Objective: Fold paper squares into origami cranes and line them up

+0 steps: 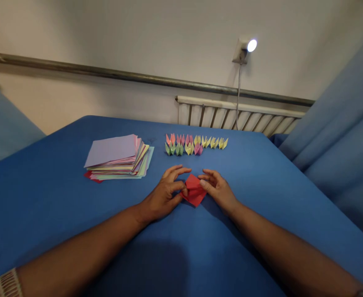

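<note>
A partly folded sheet of red origami paper [196, 195] lies between my hands on the blue table. At its left edge my left hand [166, 191] grips the paper with thumb and bent finger, the other fingers stretched past it. My right hand [218, 189] pinches the paper's right edge, thumb on top and fingers behind, partly hidden. Beyond the hands stand several folded paper cranes [189, 148] in two rows, coloured pink, green and yellow.
To the left is a thick stack of coloured paper [113, 152], a purple sheet on top. The blue table [76, 214] reaches toward a wall with a metal pipe [132, 76] and a radiator [225, 111]. A lit plug-in lamp [252, 45] and blue curtains [339, 136] are also there.
</note>
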Motion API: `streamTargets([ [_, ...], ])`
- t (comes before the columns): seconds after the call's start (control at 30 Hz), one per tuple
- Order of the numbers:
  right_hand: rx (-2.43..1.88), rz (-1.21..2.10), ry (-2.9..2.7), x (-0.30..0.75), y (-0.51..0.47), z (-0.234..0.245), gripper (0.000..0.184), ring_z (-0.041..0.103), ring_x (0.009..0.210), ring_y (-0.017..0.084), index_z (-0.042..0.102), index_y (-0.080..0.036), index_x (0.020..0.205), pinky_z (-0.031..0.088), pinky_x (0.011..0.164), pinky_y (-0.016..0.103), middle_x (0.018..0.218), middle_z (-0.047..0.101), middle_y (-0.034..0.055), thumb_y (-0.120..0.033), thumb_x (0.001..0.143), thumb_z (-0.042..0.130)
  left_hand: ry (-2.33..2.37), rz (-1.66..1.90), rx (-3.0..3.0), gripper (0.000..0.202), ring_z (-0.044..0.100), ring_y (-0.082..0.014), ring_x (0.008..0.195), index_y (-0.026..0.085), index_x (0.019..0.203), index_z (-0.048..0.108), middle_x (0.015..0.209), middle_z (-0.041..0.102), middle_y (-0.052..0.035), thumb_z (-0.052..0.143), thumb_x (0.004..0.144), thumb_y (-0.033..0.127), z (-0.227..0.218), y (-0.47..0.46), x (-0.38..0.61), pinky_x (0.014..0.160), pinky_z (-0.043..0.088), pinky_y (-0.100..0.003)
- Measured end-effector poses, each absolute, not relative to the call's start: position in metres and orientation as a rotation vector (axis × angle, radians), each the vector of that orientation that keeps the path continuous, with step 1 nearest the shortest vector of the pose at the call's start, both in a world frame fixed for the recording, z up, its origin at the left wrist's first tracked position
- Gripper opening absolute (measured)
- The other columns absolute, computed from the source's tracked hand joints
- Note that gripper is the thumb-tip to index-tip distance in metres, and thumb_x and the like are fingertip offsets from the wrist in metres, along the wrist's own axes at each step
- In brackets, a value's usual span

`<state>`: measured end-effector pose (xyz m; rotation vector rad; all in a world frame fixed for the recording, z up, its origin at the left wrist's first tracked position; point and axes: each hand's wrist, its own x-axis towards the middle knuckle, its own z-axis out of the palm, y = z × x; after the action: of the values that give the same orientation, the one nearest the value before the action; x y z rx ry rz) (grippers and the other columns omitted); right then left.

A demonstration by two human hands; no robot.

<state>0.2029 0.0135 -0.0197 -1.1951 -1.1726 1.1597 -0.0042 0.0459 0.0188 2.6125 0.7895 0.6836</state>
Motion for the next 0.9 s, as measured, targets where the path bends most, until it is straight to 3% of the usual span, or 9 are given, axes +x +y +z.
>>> streamTargets([
  [0.2,-1.100,1.297,-1.247,0.197,0.004,-0.008,0.036,0.063,0.072,0.015,0.056,-0.021,0.097,0.049,0.061,0.026,0.085,0.067,0.0009,-0.037,0.069,0.071,0.802,0.708,2.555,0.014,0.026,-0.0227,0.138,0.021,0.078,0.063,0.142,0.043,-0.0027,0.054,0.082,0.010,0.019,0.047,-0.004,0.112,0.027,-0.049],
  [0.4,-1.109,1.381,-1.138,0.200,0.008,-0.010,0.026,0.052,0.053,0.009,0.057,-0.019,0.076,0.042,0.048,0.021,0.064,0.060,-0.0038,-0.038,0.066,0.072,0.797,0.751,2.372,0.017,0.044,-0.0213,0.128,0.019,0.082,0.064,0.140,0.046,-0.0060,0.049,0.086,0.013,0.018,0.046,-0.002,0.107,0.036,-0.043],
  [0.63,-1.097,1.352,-1.027,0.198,0.008,-0.011,0.035,0.053,0.051,0.009,0.062,-0.017,0.075,0.047,0.046,0.022,0.063,0.060,-0.0019,-0.050,0.069,0.071,0.847,0.817,1.994,0.021,0.057,-0.0215,0.112,0.018,0.090,0.066,0.121,0.061,-0.0083,0.045,0.087,0.022,0.024,0.044,0.002,0.100,0.041,-0.038],
  [0.8,-1.071,1.349,-0.986,0.197,0.007,-0.011,0.033,0.056,0.056,0.011,0.064,-0.017,0.076,0.051,0.047,0.022,0.067,0.062,-0.0007,-0.048,0.068,0.073,0.910,0.753,1.757,0.024,0.062,-0.0166,0.080,0.015,0.089,0.066,0.085,0.068,-0.0036,0.054,0.085,0.036,0.018,0.043,0.007,0.077,0.049,-0.029],
  [0.9,-1.039,1.389,-0.971,0.196,0.006,-0.012,0.032,0.058,0.057,0.011,0.064,-0.017,0.075,0.053,0.049,0.023,0.068,0.063,-0.0004,-0.047,0.069,0.073,0.910,0.796,1.652,0.022,0.060,-0.0140,0.074,0.016,0.086,0.065,0.082,0.067,-0.0017,0.060,0.080,0.036,0.014,0.043,0.009,0.072,0.048,-0.027],
])
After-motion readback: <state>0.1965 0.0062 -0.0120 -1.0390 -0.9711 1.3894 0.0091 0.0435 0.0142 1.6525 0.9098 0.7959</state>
